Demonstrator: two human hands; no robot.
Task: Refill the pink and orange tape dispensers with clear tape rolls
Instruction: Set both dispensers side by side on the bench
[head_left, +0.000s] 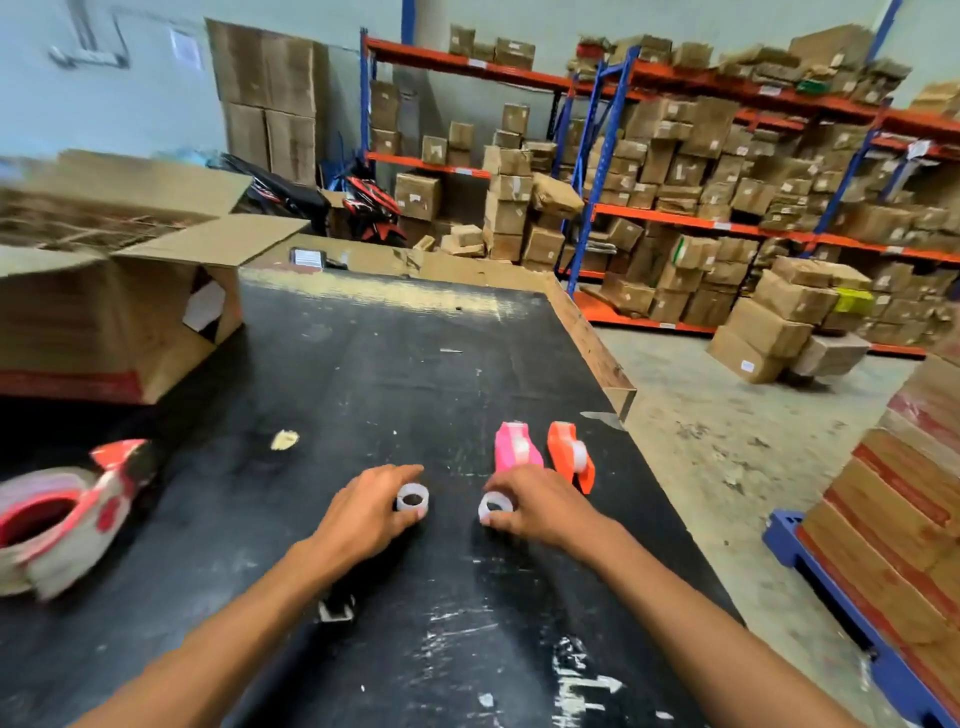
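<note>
Pink dispenser (516, 448) and orange dispenser (571, 454) lie lengthwise away; each hand (363, 512) (540, 501) pinches a clear roll (413, 500) (494, 506).

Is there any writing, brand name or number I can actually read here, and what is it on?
No text can be read in this picture.
White labels on the cardboard boxes on the shelves: too small and blurred.
Paper sheet on the wall: blurred.
Red band on the open box on the table: no readable print.
Pink dispenser, orange dispenser and both tape rolls: no visible lettering.
</note>
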